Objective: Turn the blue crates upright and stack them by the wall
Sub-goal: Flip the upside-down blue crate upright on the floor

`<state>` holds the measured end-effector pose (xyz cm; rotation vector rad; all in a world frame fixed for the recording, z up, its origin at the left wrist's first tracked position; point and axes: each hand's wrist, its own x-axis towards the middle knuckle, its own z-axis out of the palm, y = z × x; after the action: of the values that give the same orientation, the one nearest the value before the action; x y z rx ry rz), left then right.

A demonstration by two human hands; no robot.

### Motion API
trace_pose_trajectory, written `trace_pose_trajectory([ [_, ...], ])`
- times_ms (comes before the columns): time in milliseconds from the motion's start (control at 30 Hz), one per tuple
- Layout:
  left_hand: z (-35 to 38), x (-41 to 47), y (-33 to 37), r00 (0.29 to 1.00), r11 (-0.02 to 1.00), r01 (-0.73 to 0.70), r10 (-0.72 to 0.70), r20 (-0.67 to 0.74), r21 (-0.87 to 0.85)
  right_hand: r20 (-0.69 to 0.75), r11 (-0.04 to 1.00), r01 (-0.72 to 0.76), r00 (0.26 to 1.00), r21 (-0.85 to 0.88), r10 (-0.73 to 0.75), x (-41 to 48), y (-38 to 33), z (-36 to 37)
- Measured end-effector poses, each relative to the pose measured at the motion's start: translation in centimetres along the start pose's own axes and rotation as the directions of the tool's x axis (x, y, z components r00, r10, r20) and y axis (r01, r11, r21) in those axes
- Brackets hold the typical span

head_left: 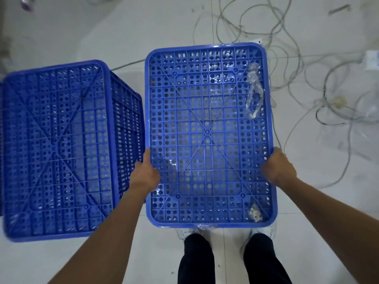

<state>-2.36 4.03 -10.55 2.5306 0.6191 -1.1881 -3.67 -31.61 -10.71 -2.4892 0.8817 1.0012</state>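
A: Question one: where is the right crate [207, 132]?
B: Bottom-up, in front of the person's legs [196, 259], just beside the left crate [55, 148], which is also bottom-up on the floor [143, 27].
A: And the left hand [144, 175]?
B: It grips the right crate's left edge, thumb on top, fingers curled over the side. The right hand [280, 168] clasps the opposite edge. A scrap of clear plastic [253, 93] lies on its base. Cables [297, 64] sprawl beyond.

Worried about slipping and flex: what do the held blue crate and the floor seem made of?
Held blue crate: moulded plastic, semi-glossy; ribbed, perforated one-piece lattice with shiny highlights. Floor: probably smooth pale tile; thin straight joint lines, faint sheen.
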Motion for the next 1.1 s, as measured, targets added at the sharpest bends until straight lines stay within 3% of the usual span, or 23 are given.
trace_pose_trajectory([
  [367,0.9,-1.7,1.6,0.997,0.980,0.053,-0.041,0.066,-0.191,-0.010,0.997,0.072,0.997,0.019,-0.071,-0.9,4.0,-1.0],
  [700,3.3,-5.2,5.9,0.995,0.953,-0.023,0.052,0.088,-0.301,-0.041,0.998,0.051,0.998,0.035,-0.049,-2.1,10.7,-4.1],
  [933,5.2,-7.5,8.8,0.997,0.906,-0.005,0.039,0.071,-0.423,-0.080,0.997,0.075,0.994,0.017,-0.074,-1.5,13.6,-6.5],
  [1100,5.7,-8.3,10.0,0.990,0.892,0.023,0.042,0.133,-0.452,-0.060,0.993,0.109,0.993,0.045,-0.106,-2.0,13.3,-7.0],
])
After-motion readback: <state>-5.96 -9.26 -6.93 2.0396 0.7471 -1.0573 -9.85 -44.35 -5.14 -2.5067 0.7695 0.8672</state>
